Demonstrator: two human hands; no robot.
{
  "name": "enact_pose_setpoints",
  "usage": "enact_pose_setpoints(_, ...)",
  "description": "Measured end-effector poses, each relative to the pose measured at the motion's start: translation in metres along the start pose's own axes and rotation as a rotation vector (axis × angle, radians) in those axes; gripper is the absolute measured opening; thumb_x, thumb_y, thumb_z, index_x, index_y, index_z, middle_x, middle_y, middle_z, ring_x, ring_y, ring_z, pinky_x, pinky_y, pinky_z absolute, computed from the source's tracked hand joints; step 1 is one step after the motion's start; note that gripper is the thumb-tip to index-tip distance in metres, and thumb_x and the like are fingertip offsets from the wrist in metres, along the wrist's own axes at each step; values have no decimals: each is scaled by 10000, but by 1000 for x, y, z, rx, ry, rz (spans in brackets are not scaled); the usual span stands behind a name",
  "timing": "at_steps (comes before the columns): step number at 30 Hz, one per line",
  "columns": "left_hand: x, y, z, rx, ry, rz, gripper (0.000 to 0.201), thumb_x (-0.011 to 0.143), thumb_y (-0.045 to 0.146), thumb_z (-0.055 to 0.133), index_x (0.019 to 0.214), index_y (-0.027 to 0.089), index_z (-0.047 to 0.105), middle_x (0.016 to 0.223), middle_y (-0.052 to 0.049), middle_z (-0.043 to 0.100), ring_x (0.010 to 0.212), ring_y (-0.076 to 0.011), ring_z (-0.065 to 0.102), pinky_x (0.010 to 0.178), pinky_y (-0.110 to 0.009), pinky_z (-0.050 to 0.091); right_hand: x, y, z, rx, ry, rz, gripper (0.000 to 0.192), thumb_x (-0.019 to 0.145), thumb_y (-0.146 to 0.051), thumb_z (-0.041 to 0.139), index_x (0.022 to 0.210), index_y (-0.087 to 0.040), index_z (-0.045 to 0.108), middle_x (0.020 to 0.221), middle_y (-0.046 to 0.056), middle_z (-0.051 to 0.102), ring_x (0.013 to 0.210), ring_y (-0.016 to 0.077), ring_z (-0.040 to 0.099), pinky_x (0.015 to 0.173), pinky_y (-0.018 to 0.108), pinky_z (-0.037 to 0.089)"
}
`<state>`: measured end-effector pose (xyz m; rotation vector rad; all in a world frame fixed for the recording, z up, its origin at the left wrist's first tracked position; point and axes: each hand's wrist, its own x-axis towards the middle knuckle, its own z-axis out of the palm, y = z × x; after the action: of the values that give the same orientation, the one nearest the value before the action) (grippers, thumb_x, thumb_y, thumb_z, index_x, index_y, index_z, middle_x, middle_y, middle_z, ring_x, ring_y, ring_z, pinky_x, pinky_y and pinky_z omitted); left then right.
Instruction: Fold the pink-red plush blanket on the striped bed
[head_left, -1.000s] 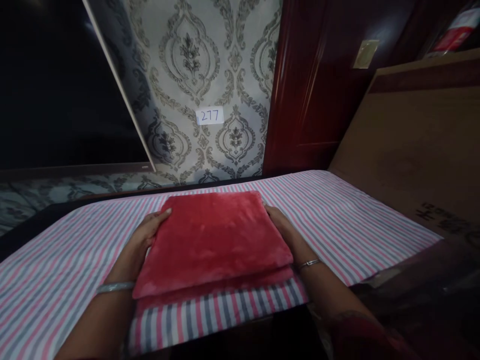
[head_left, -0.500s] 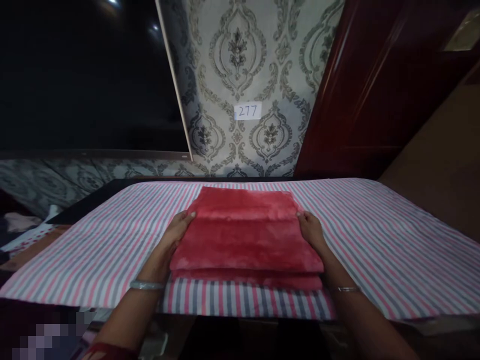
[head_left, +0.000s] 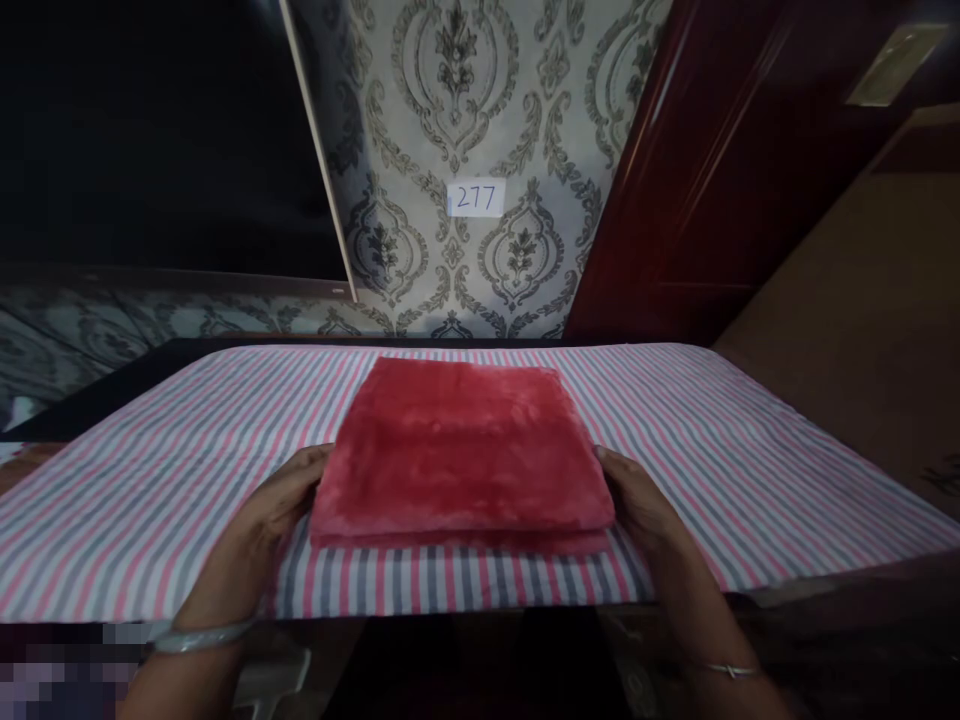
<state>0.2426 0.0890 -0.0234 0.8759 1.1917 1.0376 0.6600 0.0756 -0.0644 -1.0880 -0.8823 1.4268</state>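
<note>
A folded red plush cloth lies flat in the middle of the striped table cover, its layers showing along the near edge. Against its left side is my left hand, fingers stretched out and the tips at the cloth's edge. My right hand rests at the opposite side, thumb up by the edge and the other fingers partly hidden below. Both palms face inward and neither hand is closed round the fabric. I wear a pale bangle on the left wrist and a thin bracelet on the right.
A dark television screen stands behind on the left. The patterned wall carries a white label reading 277. To the right are a dark red glossy door or cabinet panel and a brown cardboard-like surface.
Both thumbs have come off the cloth's top, and my hands have drawn nearer to me along its sides. The cloth looks flatter, its crosswise crease fainter. The camera view has shifted slightly.
</note>
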Motion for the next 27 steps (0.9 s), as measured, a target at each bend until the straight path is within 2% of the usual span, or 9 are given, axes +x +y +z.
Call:
enact_pose_setpoints(3,0,3,3,52,-35,-6,387,381,120,898,745,133,768,622,-55,729,531,-204,654,487,-251,512,-3,3,0,-54,16,-19,411,625,-568,847,771,-212,701,817,70,765,822,267,703,744,362,544)
enact_pose_setpoints(7,-2,0,3,-6,52,44,373,406,136,885,758,140,765,604,-47,725,602,-248,699,446,-240,504,1,10,1,-59,144,-135,450,596,-594,846,747,-219,650,722,35,732,757,246,688,668,337,532)
enact_pose_setpoints(9,-4,-5,1,-75,86,114,327,473,192,880,775,148,763,631,-41,737,652,-258,720,494,-262,551,1,14,2,-9,216,-192,462,596,-605,842,746,-219,636,703,19,718,752,236,684,668,332,532)
enact_pose_setpoints(11,-7,-10,-1,-93,66,158,295,548,247,871,813,164,771,694,-40,761,720,-269,739,592,-302,603,-1,18,2,13,240,-207,455,604,-596,843,739,-218,628,701,8,710,740,222,676,676,324,532)
enact_pose_setpoints(13,-12,-12,-3,-53,10,156,349,559,288,887,872,173,783,775,-60,783,795,-292,749,677,-333,623,-5,21,1,-11,230,-212,438,636,-593,830,726,-216,625,703,0,701,717,201,659,674,306,527)
enact_pose_setpoints(17,-21,-13,-8,90,-56,139,530,476,372,949,948,187,796,952,-124,792,972,-355,731,821,-383,615,-19,25,-8,-87,152,-219,423,736,-629,751,730,-216,656,723,6,697,719,185,641,682,286,522)
enact_pose_setpoints(23,-23,-24,-28,316,-99,230,405,471,389,960,815,232,814,1051,-112,780,1171,-387,649,969,-434,559,-39,32,-23,-218,-8,-161,436,744,-563,776,1001,-212,747,925,60,759,918,253,688,865,372,532)
enact_pose_setpoints(25,-22,-29,-31,275,-78,242,401,470,398,962,804,234,812,1013,-105,786,1148,-373,661,960,-429,564,-42,33,-24,-241,41,-174,434,747,-574,765,980,-209,749,924,58,756,904,250,685,865,372,529)
enact_pose_setpoints(27,-20,-33,-31,138,11,250,438,474,456,953,819,227,809,956,-95,793,1080,-347,693,911,-406,588,-43,33,-23,-251,143,-212,428,729,-596,763,902,-205,742,869,43,741,844,228,671,817,342,529)
